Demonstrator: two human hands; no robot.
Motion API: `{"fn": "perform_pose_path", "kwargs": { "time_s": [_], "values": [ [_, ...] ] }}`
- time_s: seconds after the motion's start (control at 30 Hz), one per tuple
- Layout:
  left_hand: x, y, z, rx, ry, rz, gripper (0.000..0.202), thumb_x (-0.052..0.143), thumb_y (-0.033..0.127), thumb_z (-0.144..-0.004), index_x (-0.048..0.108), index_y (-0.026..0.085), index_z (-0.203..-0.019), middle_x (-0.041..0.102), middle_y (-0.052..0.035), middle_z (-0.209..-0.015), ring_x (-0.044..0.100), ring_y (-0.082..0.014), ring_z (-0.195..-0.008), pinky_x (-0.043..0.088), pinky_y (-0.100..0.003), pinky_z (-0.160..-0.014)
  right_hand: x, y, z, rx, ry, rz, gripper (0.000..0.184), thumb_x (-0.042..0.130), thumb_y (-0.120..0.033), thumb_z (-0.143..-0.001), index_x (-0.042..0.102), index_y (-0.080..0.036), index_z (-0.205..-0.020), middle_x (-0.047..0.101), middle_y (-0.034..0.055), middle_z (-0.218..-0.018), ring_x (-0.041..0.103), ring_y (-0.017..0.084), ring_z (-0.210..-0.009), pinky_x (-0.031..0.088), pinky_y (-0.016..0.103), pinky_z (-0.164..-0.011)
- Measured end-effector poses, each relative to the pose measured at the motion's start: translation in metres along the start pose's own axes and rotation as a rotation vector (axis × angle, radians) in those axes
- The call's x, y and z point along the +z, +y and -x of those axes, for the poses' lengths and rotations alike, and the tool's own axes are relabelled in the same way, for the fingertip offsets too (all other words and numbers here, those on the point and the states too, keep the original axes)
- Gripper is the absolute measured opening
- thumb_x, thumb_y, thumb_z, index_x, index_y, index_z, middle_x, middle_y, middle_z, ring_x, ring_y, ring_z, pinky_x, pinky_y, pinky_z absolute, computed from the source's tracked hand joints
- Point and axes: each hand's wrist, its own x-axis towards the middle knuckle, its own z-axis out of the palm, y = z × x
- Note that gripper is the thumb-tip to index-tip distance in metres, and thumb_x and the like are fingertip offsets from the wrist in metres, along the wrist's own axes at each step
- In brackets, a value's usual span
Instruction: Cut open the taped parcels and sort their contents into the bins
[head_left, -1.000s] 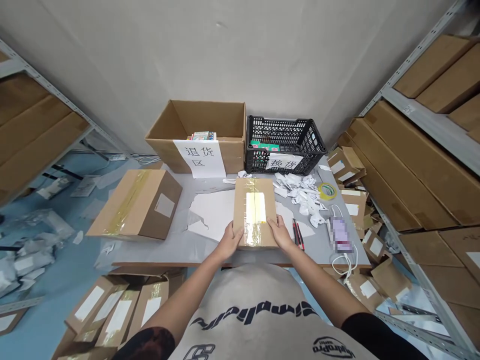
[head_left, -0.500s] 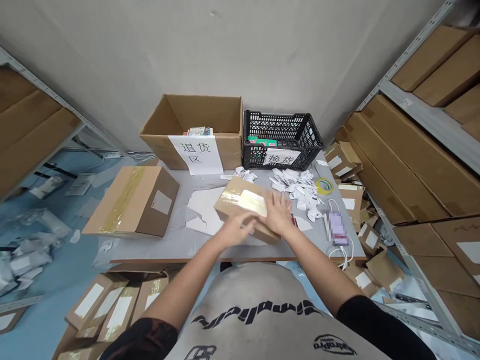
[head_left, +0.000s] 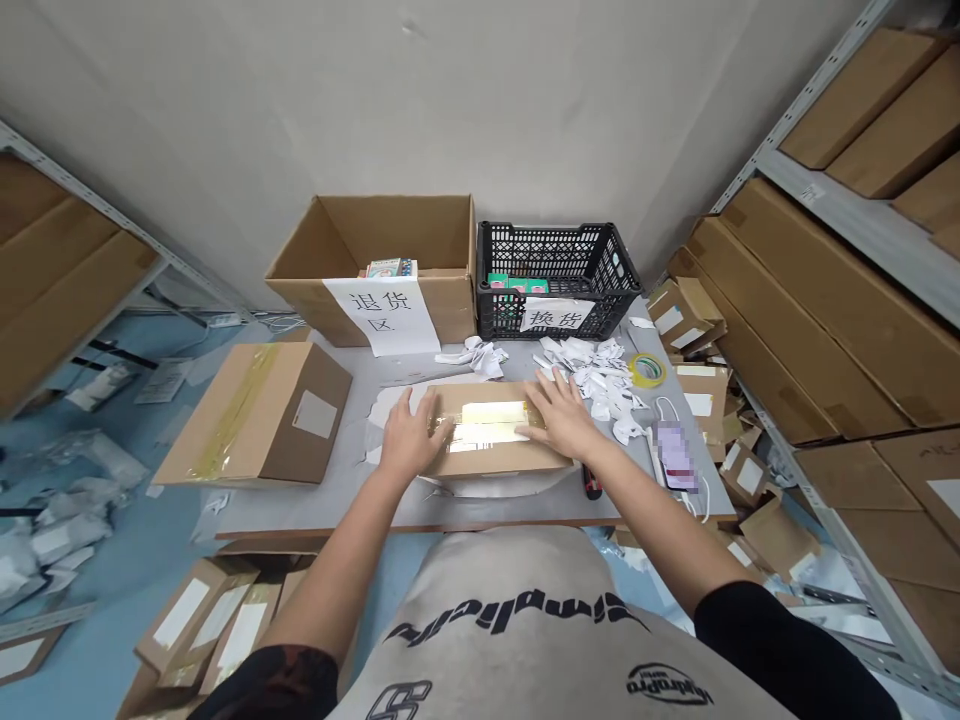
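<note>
One taped carton (head_left: 491, 430) sits over white paper (head_left: 510, 488) on the surface (head_left: 315, 505) between left hand (head_left: 409, 440) and right hand (head_left: 564, 418), fingers apart (touching, not clamping). Positioning seems in hand; the next move likely calls for steady two-handed contact. Around it: one larger box (head_left: 262, 415), one open box (head_left: 454, 315), one crate (head_left: 499, 318), one tape roll (head_left: 634, 372).

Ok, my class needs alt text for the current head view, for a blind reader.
A person's left hand and right hand rest at opposite ends of a taped cardboard box on a grey table. Behind are an open carton and black crate with paper signs; a larger box sits left, paper scraps and a phone right.
</note>
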Motion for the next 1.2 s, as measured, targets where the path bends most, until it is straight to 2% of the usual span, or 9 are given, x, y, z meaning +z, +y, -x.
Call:
{"fn": "perform_pose_path", "kwargs": {
  "time_s": [0.17,0.37,0.57,0.63,0.73,0.8,0.97,1.07,1.2],
  "values": [
    [0.027,0.017,-0.015,0.092,0.029,-0.019,0.055,0.044,0.051,-0.094,0.043,0.034,-0.146,0.025,-0.0081,-0.16,0.023,-0.04,-0.144,0.03,-0.057,-0.11,0.028,-0.017,-0.006,0.093,0.067,0.06,0.082,0.035,-0.066,-0.092,0.026,-0.015,-0.155,0.021,0.0152,-0.162,0.003,0.038,-0.15,0.003,0.06,-0.117],
    [0.035,0.02,-0.011,0.043,-0.018,-0.037,0.056,0.041,0.054,-0.094,0.038,0.038,-0.148,0.021,-0.006,-0.161,0.026,-0.0411,-0.141,0.044,-0.056,-0.101,0.045,-0.011,-0.004,0.077,0.102,0.022,0.081,0.04,-0.067,-0.091,0.031,-0.017,-0.154,0.023,0.0134,-0.161,0.01,0.037,-0.149,0.006,0.059,-0.117],
    [0.028,0.024,-0.012,0.042,-0.036,-0.049,0.056,0.043,0.052,-0.094,0.04,0.036,-0.148,0.02,-0.0069,-0.161,0.035,-0.0392,-0.135,0.044,-0.056,-0.101,0.049,0.004,-0.002,0.083,0.228,-0.259,0.055,0.041,-0.052,-0.096,0.053,-0.021,-0.14,0.034,0.0083,-0.158,0.02,0.026,-0.149,0.013,0.046,-0.12],
    [0.027,0.025,-0.01,0.048,-0.006,-0.062,0.055,0.044,0.05,-0.094,0.042,0.034,-0.147,0.021,-0.0072,-0.161,0.032,-0.0394,-0.138,0.037,-0.057,-0.107,0.057,0.023,0.007,0.203,0.276,-0.414,0.055,0.037,-0.051,-0.098,0.05,-0.021,-0.142,0.032,0.0078,-0.159,0.024,0.022,-0.147,0.021,0.04,-0.118],
    [0.021,0.031,-0.011,0.087,0.037,-0.093,0.053,0.046,0.046,-0.094,0.048,0.028,-0.143,0.024,-0.0099,-0.159,0.018,-0.0419,-0.145,0.024,-0.061,-0.114,0.082,0.064,0.038,0.65,0.316,-0.545,0.063,0.028,-0.052,-0.098,0.039,-0.015,-0.148,0.041,0.0147,-0.151,0.035,0.024,-0.141,0.032,0.04,-0.112],
    [0.01,0.042,-0.016,0.155,0.04,-0.087,0.054,0.05,0.046,-0.092,0.049,0.025,-0.142,0.023,-0.0114,-0.16,0.01,-0.0422,-0.148,0.02,-0.062,-0.116,0.105,0.088,0.068,0.9,0.202,-0.473,0.063,0.033,-0.052,-0.095,0.044,-0.01,-0.142,0.052,0.019,-0.138,0.044,0.029,-0.132,0.035,0.042,-0.107],
    [-0.016,0.101,-0.043,0.51,-0.085,-0.011,0.086,0.064,0.064,-0.078,0.033,0.029,-0.151,0.009,-0.0089,-0.164,0.005,-0.0433,-0.148,0.013,-0.062,-0.117,0.152,0.101,0.12,0.963,0.058,-0.463,0.057,0.062,-0.048,-0.082,0.056,-0.008,-0.122,0.059,0.0217,-0.121,0.054,0.034,-0.117,0.039,0.043,-0.099],
    [-0.008,0.134,-0.057,0.686,-0.228,-0.028,0.108,0.069,0.076,-0.064,0.03,0.029,-0.152,0.004,-0.0119,-0.164,0.0,-0.047,-0.148,0.006,-0.064,-0.116,0.162,0.092,0.117,0.92,0.016,-0.437,0.048,0.064,-0.045,-0.082,0.057,-0.013,-0.117,0.06,0.0181,-0.117,0.054,0.032,-0.115,0.038,0.041,-0.099],
    [0.021,0.154,-0.065,0.62,-0.431,-0.072,0.137,0.078,0.079,-0.041,0.022,0.028,-0.155,0.001,-0.0166,-0.164,-0.002,-0.0541,-0.144,0.011,-0.065,-0.114,0.163,0.095,0.108,0.881,0.042,-0.569,0.037,0.064,-0.031,-0.08,0.057,-0.014,-0.112,0.061,0.0171,-0.116,0.055,0.031,-0.115,0.038,0.041,-0.099]
  ]
}}
